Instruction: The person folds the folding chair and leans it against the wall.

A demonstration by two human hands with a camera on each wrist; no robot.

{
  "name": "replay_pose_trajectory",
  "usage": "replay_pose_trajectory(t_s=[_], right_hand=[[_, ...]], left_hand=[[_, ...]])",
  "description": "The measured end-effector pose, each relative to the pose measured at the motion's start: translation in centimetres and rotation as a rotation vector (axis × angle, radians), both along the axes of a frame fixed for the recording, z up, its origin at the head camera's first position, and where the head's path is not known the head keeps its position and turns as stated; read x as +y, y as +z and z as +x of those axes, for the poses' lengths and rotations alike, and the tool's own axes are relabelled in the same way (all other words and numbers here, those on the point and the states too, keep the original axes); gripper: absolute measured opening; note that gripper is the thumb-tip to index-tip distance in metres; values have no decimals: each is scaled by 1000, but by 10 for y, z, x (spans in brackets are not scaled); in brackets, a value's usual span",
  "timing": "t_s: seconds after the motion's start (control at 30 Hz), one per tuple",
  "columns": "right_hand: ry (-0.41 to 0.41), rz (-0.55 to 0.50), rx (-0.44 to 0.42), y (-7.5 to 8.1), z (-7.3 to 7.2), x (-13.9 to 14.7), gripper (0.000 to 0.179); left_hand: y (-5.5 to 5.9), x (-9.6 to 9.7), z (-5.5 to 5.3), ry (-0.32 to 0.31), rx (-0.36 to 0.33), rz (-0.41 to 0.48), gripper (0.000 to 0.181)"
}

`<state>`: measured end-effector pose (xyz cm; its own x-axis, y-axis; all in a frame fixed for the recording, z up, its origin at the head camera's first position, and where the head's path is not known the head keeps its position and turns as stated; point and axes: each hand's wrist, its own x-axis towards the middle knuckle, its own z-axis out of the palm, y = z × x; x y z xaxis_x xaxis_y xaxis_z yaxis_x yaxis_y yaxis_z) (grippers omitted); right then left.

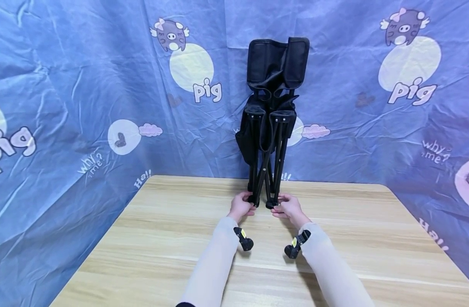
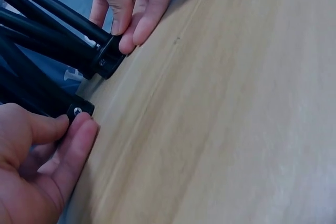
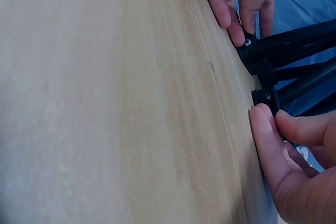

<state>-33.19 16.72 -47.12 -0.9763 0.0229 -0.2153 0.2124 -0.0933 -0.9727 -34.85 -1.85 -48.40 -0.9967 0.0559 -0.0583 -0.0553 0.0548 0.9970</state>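
A black folding chair stands upright and folded near the table's back edge, its fabric seat and back bunched between the tubes. My left hand pinches the foot of one front leg between thumb and fingers, with the fingertips low against the tabletop. On the other side, my right hand holds the neighbouring front foot the same way. Close up in the left wrist view, a screw shows on the plastic foot beside my left fingers. The right wrist view shows a similar black foot at my right fingertips.
The wood-grain table spreads out in front of the chair and to both sides. A blue cloth printed with pigs and words hangs behind and around it. Small black cameras are strapped to both wrists.
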Motion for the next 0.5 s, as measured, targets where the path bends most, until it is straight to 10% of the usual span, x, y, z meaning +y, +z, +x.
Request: replay_pose_trajectory(t_s=[0.5], right_hand=[[261,-60,105,7,22,36,65]], left_hand=[[1,-23,10,-98,8,39,63]])
